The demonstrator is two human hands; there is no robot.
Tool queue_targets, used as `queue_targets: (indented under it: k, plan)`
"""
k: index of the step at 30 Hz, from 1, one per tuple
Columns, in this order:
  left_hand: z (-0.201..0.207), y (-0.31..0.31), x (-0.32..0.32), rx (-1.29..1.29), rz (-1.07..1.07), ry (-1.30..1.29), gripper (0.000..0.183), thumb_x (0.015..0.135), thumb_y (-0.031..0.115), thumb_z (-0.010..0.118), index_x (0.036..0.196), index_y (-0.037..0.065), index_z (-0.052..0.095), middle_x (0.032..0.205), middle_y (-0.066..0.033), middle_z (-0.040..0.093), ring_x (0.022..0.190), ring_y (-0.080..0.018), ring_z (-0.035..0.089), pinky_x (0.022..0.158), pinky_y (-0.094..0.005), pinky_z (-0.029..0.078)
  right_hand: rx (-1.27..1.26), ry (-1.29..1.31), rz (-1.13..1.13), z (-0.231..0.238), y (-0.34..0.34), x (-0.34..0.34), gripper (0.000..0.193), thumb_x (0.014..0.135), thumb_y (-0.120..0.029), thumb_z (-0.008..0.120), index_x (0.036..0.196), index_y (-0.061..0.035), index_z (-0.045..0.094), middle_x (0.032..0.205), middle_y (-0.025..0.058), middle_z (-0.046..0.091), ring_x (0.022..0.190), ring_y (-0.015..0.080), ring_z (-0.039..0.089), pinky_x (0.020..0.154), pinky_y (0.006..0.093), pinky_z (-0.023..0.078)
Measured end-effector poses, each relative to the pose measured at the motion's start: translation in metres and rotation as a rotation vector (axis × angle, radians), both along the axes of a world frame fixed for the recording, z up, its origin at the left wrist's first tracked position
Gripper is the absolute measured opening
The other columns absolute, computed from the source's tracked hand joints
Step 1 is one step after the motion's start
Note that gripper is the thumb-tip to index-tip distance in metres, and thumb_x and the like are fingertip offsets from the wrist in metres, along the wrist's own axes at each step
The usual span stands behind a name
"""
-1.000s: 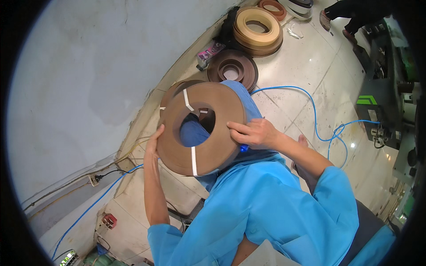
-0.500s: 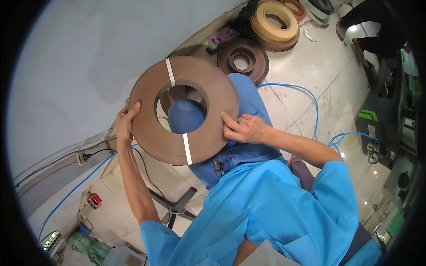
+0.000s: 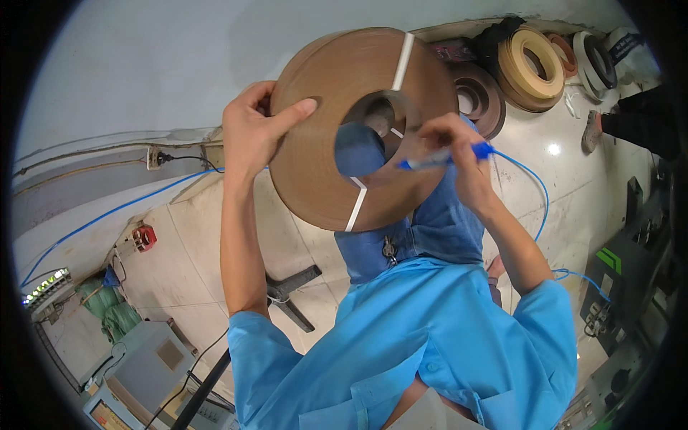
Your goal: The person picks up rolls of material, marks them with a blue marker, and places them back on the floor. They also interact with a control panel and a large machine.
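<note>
A moment ago both hands were at the coil of brown edge banding (image 3: 319, 143); now the right hand (image 3: 462, 154) has left its outer edge and swung in over the right part of the face, a blue pen (image 3: 430, 159) brought out from under the fingers. That grip is closed round the pen and blurred with movement; from here I can't tell whether the tip meets the coil or merely passes over it. The left hand (image 3: 256, 129) keeps its grip on the coil's left rim, thumb flat on the face, other fingers mostly hidden behind. So the steadying seems to fall chiefly to that hand.

The coil stands in front of the person, over the jeans (image 3: 448, 222), and looks to be held higher than before; whether a leg bears any weight, I can't see. Its upper white strap (image 3: 403, 61) and lower white strap (image 3: 356, 206) are both still on.
</note>
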State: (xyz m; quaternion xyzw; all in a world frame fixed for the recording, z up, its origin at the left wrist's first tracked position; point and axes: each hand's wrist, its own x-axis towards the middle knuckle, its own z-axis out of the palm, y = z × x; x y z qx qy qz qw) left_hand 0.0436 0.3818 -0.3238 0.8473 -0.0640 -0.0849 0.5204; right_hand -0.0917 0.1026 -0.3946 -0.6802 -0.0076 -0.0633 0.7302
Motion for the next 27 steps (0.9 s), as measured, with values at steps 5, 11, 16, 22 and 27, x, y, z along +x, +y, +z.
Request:
queue_targets:
  k: [5, 11, 16, 22, 27]
  plan:
    - [0.028, -0.022, -0.02, 0.24, -0.069, -0.161, 0.051, 0.072, 0.029, 0.092, 0.102, -0.008, 0.072, 0.085, -0.0083, 0.068, 0.073, -0.0144, 0.062, 0.067, -0.0288, 0.05, 0.059, 0.448, 0.276, -0.02, 0.009, 0.016, 0.032, 0.095, -0.034, 0.074, 0.101, -0.0025, 0.071, 0.09, 0.0003, 0.067, 0.076, 0.011, 0.062, 0.069, 0.0273, 0.049]
    - [0.039, -0.032, -0.031, 0.25, -0.08, -0.302, 0.054, 0.067, 0.04, 0.09, 0.099, -0.002, 0.076, 0.076, -0.009, 0.063, 0.065, -0.0216, 0.061, 0.06, -0.035, 0.048, -0.306, 0.393, 0.271, -0.038, 0.008, 0.006, 0.022, 0.087, -0.02, 0.08, 0.098, -0.0032, 0.071, 0.081, 0.0019, 0.068, 0.072, 0.0108, 0.06, 0.066, 0.0285, 0.049]
    - [0.046, -0.036, -0.037, 0.363, -0.138, -0.346, 0.057, 0.067, 0.038, 0.093, 0.099, -0.005, 0.073, 0.078, -0.0066, 0.062, 0.068, -0.016, 0.055, 0.061, -0.0314, 0.043, -0.363, 0.274, 0.277, -0.046, 0.004, 0.003, 0.021, 0.086, -0.019, 0.08, 0.095, -0.0029, 0.069, 0.077, 0.0025, 0.068, 0.069, 0.0101, 0.059, 0.064, 0.0278, 0.047]
    - [0.05, -0.04, -0.036, 0.404, -0.135, -0.364, 0.059, 0.066, 0.041, 0.092, 0.098, -0.004, 0.074, 0.077, -0.0073, 0.062, 0.067, -0.0173, 0.056, 0.061, -0.0315, 0.043, -0.245, 0.291, 0.298, -0.05, 0.002, 0.002, 0.018, 0.087, -0.017, 0.077, 0.095, -0.003, 0.068, 0.076, 0.0026, 0.067, 0.068, 0.0098, 0.059, 0.064, 0.0272, 0.047]
    - [0.05, -0.043, -0.037, 0.396, -0.148, -0.391, 0.059, 0.067, 0.041, 0.092, 0.098, -0.005, 0.073, 0.077, -0.009, 0.064, 0.068, -0.0186, 0.059, 0.061, -0.0319, 0.045, -0.304, 0.232, 0.228, -0.052, 0.004, -0.002, 0.017, 0.087, -0.015, 0.077, 0.094, -0.0028, 0.068, 0.075, 0.0007, 0.065, 0.069, 0.0082, 0.059, 0.064, 0.0263, 0.047]
